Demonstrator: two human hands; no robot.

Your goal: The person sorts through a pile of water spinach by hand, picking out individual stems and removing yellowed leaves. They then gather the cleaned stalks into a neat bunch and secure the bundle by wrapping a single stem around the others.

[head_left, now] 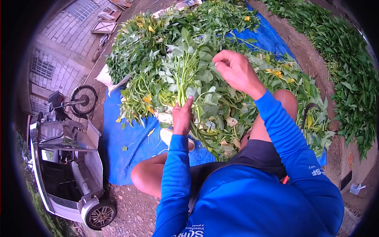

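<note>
Green bunch (185, 75) fills the closed grip of the left hand (182, 118); the right hand (237, 71) pinches its top. Beyond the bunch, most greens (158, 35) lie unbundled.

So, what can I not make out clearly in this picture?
All in the head view.
1. What the right hand pinches, if anything: its curled fingers cover it.
2. The lower ends of the bunch of stems: the left hand closes around them.
3. The blue tarp farther back: leaf piles lie on it.
4. The white print on the shirt: cut off by the bottom edge.
</note>
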